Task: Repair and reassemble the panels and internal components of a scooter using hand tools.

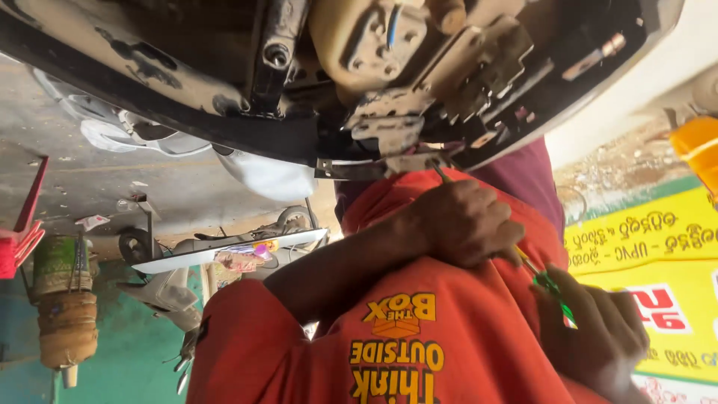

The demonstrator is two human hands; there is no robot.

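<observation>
My left hand (462,223) is closed around the thin metal shaft of a screwdriver (523,262). The tip points up into the dark underside of a vehicle (389,112), near a bracket with bolts and wires. My right hand (598,337), lower right, grips the screwdriver's green handle. My left forearm crosses my orange printed shirt (419,337), which fills the bottom of the head view. The shaft's tip is partly hidden among the metal parts.
The vehicle's grimy body panel (134,82) spans the top. On the left stand a white panel on a stand (224,251), a rope-wrapped post (66,314) and a red object (19,239). A yellow banner (658,254) and an orange thing (699,146) are on the right.
</observation>
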